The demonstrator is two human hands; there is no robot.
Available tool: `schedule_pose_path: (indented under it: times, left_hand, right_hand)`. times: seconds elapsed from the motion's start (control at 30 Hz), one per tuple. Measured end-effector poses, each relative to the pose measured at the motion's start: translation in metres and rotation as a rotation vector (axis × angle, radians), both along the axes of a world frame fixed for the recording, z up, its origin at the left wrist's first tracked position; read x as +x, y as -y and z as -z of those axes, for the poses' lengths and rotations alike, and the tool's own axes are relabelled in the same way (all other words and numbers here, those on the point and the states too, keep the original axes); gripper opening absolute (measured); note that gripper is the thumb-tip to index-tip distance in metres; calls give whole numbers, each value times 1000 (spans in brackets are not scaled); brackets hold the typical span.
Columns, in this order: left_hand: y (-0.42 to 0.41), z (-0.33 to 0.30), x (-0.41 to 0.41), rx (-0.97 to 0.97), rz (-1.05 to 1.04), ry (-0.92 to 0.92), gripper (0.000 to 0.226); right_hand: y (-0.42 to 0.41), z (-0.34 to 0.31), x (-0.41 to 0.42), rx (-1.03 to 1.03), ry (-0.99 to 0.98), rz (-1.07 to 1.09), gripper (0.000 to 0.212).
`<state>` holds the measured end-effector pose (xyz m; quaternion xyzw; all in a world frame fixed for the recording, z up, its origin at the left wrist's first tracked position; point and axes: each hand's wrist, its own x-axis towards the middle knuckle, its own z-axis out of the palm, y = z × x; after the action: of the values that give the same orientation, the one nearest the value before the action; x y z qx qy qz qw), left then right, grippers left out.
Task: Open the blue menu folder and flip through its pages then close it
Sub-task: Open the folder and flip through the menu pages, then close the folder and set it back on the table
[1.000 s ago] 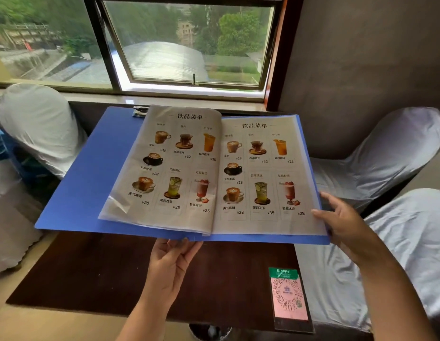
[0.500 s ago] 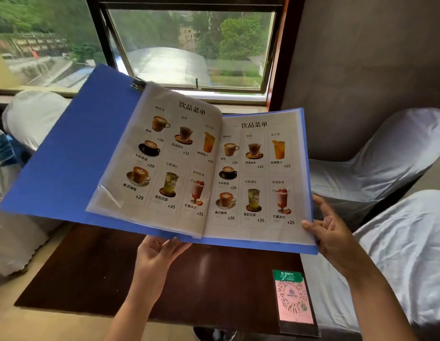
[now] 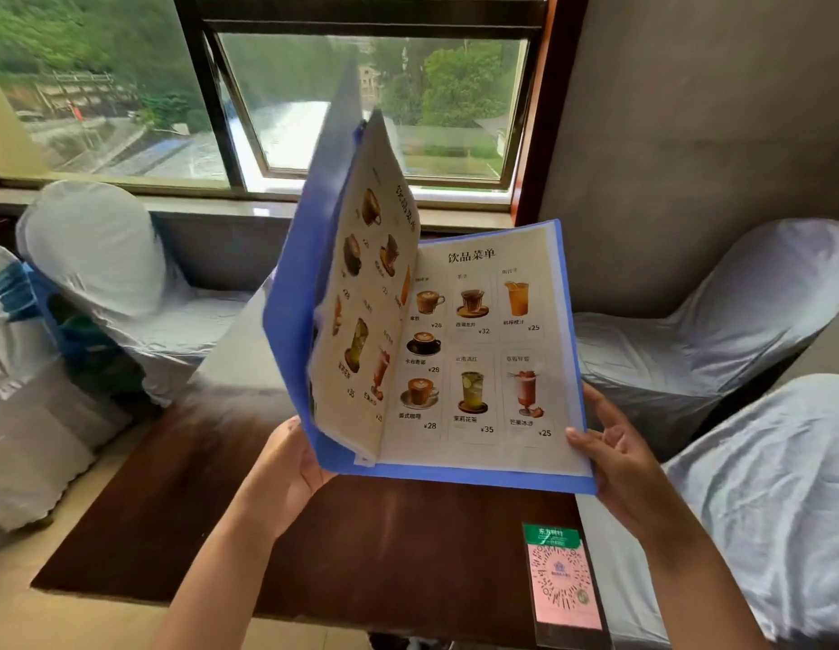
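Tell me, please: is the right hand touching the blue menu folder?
Touching. The head view shows the thumb of the right hand lying on the lower right corner of the menu folder.

Your left hand (image 3: pixel 286 466) and right hand (image 3: pixel 628 462) are both bare, and so are the wrists behind them. Your left forearm (image 3: pixel 220 565) shows as bare skin all the way to the picture's edge at about 7 o'clock. Your right forearm (image 3: pixel 704 570) is just as bare out to the edge at about 5 o'clock. Clothing lies outside the view.
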<state>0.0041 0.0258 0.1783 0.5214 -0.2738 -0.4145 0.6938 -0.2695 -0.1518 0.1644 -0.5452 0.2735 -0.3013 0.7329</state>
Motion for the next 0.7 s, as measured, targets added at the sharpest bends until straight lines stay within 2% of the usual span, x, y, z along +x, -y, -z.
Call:
schedule_pose_path:
  times: [0.13, 0.23, 0.33, 0.47, 0.57, 0.7]
  left_hand:
    - [1, 10, 5, 58, 16, -57, 30]
    - [5, 23, 2, 52, -62, -99, 29]
    - [9, 29, -8, 26, -121, -136, 19]
    - [7, 26, -13, 0, -185, -89, 19]
    - [5, 23, -14, -12, -211, -19, 27]
    - [4, 20, -15, -28, -212, 25, 25]
  right_hand:
    - [1, -2, -2, 49, 59, -33, 52]
    - [2, -7, 2, 98, 132, -42, 48]
    - [2, -13, 5, 31, 117, -35, 43]
    - [4, -16, 1, -14, 69, -53, 50]
    - [6, -16, -1, -54, 48, -44, 46]
    - [7, -16, -4, -105, 18, 6, 51]
